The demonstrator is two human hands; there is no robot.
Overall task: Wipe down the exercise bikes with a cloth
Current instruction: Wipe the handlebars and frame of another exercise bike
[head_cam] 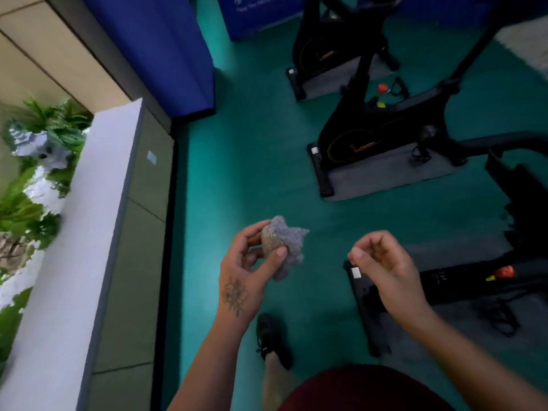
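A crumpled grey cloth (286,247) is bunched in my left hand (249,262), pinched between thumb and fingers at chest height over the green floor. My right hand (382,259) hovers beside it, a hand's width to the right, fingers loosely curled and holding nothing. Three black exercise bikes stand along the right: the nearest bike (474,280) just beyond my right hand, the middle bike (385,137) further ahead, the far bike (332,46) at the top.
Each bike stands on a grey mat (385,179). A blue padded wall (154,48) and a low grey ledge (118,232) with plants (35,161) behind it run along the left. My black shoe (272,336) is on the green floor (252,158).
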